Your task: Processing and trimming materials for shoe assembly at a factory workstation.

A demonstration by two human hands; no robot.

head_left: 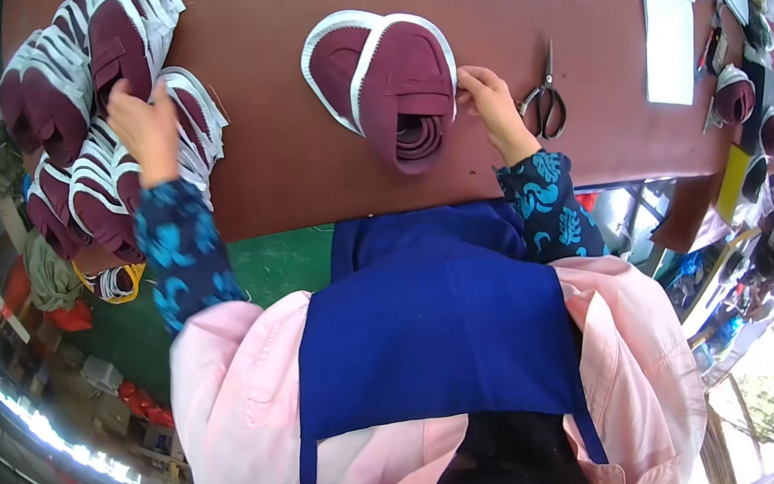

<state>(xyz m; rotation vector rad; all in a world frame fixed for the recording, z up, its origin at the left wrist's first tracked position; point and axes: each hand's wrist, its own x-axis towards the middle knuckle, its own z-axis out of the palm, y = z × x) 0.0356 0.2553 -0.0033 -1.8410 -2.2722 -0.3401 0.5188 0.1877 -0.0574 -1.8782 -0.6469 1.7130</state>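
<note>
1. While the right hand (492, 104) keeps its fingers (469, 87) curled and pinching the white-trimmed edge of a maroon shoe upper (408, 87), that piece lies mid-desk on top of a second upper (333, 58).
2. Left hand (144, 123) is stretched out to the pile of uppers (97, 105) at the far left of the desk (296, 175); its fingers are bent down onto the top pieces, pressing or gripping (cannot tell which, the back of the hand hides the tips).
3. Progress, as a judgement: two uppers pulled to the middle, a large stack still at left, so most of the batch looks unhandled.
4. Scissors (544, 100) lie just beside the right hand, untouched.
5. White paper sheets (668, 5) and mixed clutter (754, 98) sit along the right edge, well apart from the work.
6. Nothing blocks either hand; the desk between the pile and the centre pair is bare brown surface. Scissors are the nearest snag to the right wrist.
</note>
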